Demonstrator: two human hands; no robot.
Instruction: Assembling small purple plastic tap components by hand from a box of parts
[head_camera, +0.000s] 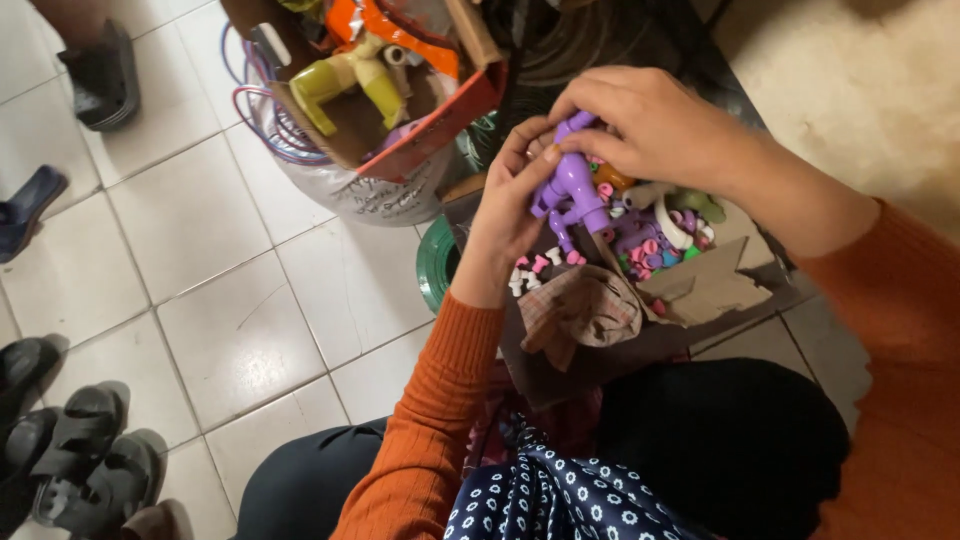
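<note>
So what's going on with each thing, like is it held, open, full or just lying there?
Purple plastic toy: held up in both hands.
Left hand: gripping the toy from the side.
Right hand: pinching the toy's top.
Small cardboard box: open, full of little coloured pieces.
Big cardboard box: open, yellow toy lying inside.
Checked cloth: crumpled.
Sandals: off, on the floor.

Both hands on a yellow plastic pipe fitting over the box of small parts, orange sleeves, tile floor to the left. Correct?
Not quite: the pipe fitting is purple, not yellow. The head view shows the left hand and right hand both gripping it over the box of small parts. A yellow fitting lies apart in another box. Orange sleeves and tile floor are right.
</note>
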